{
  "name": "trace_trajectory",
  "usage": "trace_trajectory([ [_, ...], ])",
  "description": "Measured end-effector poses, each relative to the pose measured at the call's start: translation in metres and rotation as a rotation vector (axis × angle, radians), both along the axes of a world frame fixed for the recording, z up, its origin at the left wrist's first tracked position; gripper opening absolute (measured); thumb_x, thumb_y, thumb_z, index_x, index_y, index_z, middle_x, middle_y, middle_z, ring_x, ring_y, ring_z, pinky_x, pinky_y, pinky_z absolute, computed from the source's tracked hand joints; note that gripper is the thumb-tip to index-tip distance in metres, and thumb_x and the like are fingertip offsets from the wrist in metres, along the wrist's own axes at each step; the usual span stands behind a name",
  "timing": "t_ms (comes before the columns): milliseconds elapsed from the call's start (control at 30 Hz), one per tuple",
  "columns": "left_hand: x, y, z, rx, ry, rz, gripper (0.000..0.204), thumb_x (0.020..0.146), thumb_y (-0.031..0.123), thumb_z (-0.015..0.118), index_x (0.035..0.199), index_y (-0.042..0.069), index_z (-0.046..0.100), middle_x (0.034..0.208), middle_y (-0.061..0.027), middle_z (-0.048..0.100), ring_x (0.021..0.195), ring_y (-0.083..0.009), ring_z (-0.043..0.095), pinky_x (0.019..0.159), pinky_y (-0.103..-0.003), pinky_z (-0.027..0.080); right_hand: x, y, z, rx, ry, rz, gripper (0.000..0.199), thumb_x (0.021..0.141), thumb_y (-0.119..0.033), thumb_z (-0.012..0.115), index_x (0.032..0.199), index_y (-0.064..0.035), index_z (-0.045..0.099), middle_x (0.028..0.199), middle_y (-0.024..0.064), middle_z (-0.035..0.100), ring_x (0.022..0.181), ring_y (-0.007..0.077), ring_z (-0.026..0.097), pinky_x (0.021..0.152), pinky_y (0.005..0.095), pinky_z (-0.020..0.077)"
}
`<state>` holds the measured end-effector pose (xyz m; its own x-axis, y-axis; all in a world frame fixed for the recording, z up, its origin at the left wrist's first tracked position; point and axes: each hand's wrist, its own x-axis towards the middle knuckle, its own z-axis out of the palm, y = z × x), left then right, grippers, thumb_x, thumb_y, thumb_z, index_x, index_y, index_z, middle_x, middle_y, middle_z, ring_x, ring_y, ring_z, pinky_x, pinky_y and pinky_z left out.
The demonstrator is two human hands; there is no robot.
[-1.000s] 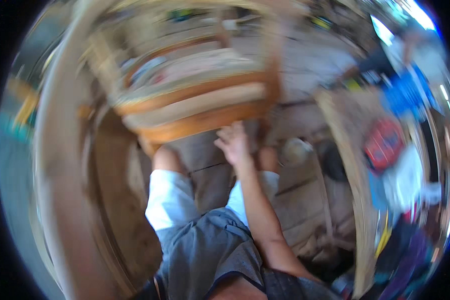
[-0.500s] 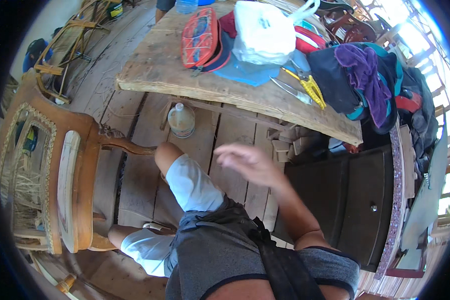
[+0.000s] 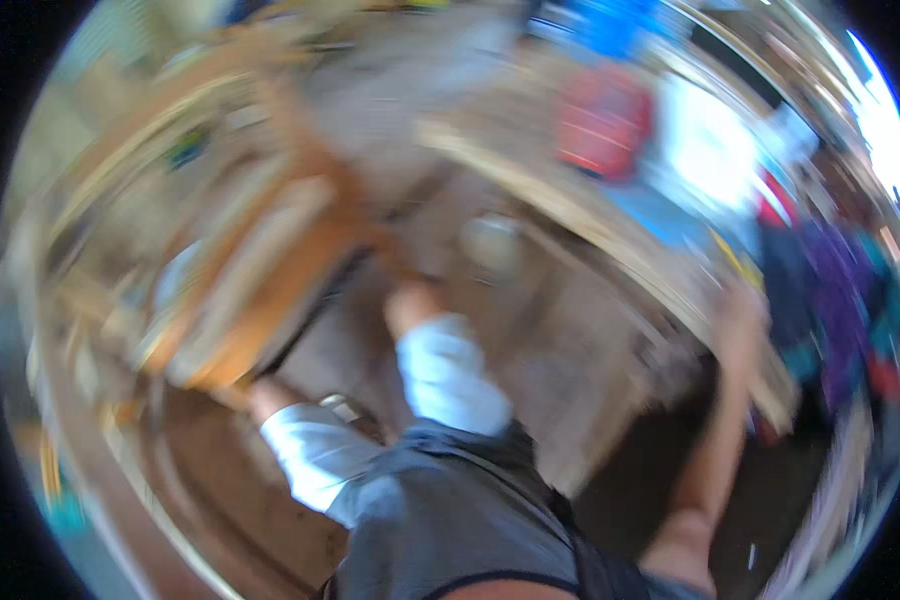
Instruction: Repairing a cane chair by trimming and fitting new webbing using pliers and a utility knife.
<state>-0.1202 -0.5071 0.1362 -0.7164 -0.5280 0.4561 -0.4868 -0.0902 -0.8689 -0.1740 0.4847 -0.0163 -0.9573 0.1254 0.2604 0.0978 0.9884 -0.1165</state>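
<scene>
My right arm stretches out to the tabletop's front edge, where my right hand point(image 3: 740, 312) is smeared by motion. Right beside its fingers lies a yellow-handled tool point(image 3: 736, 258), blurred; whether I grip it or only touch it I cannot tell. The wooden table point(image 3: 540, 185) carries a red zip case point(image 3: 604, 120), a bright white plastic bag point(image 3: 708, 150) and a blue cloth-like item point(image 3: 650, 215). My left hand is out of the picture.
A carved wooden chair frame point(image 3: 270, 270) stands on the left, close to my legs. A cloudy plastic bottle point(image 3: 492, 243) sits on the plank floor beneath the table. Dark bags with a purple cloth point(image 3: 835, 290) fill the right end. A dark cabinet point(image 3: 650, 470) is below.
My right hand has moved from over the floor out to the table's right front edge, by the yellow-handled tool. My view has swung left, blurring the whole picture.
</scene>
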Motion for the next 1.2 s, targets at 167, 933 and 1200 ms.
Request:
trace_trajectory([
  [167, 0.004, 0.185, -0.005, 0.91, 0.882, -0.605, 0.07, 0.085, 0.066, 0.034, 0.109, 0.009, 0.067, 0.107, -0.0235, 0.064, 0.106, -0.0388, 0.059, 0.094, -0.045, 0.043, 0.01, 0.046, -0.007, 0.136, 0.259, 0.209, 0.031, 0.09, -0.007, 0.049, 0.119, 0.0029, 0.054, 0.109, 0.0232, 0.058, 0.103, 0.0371, 0.055, 0.092, 0.0416, 0.0411],
  [933, 0.05, 0.22, 0.048, 1.567, 0.521, -0.524, 0.059, 0.093, 0.057, 0.036, 0.117, 0.01, 0.064, 0.121, -0.0208, 0.059, 0.113, -0.0347, 0.054, 0.097, -0.04, 0.039, -0.047, -0.553, 0.15, 0.453, 0.841, 1.395, 0.029, 0.093, -0.024, 0.051, 0.12, -0.0191, 0.059, 0.08, 0.0097, 0.066, 0.07, 0.0236, 0.066, 0.056, 0.0348, 0.0529],
  [1200, 0.05, 0.212, 0.038, 1.322, 0.639, -0.522, 0.053, 0.093, 0.05, 0.037, 0.109, 0.01, 0.066, 0.115, -0.0224, 0.06, 0.107, -0.0364, 0.057, 0.095, -0.041, 0.041, -0.044, -0.573, 0.162, 0.718, 0.953, 1.405, 0.032, 0.093, -0.036, 0.051, 0.096, -0.0086, 0.066, 0.066, 0.0122, 0.062, 0.06, 0.0238, 0.064, 0.052, 0.0338, 0.0498],
])
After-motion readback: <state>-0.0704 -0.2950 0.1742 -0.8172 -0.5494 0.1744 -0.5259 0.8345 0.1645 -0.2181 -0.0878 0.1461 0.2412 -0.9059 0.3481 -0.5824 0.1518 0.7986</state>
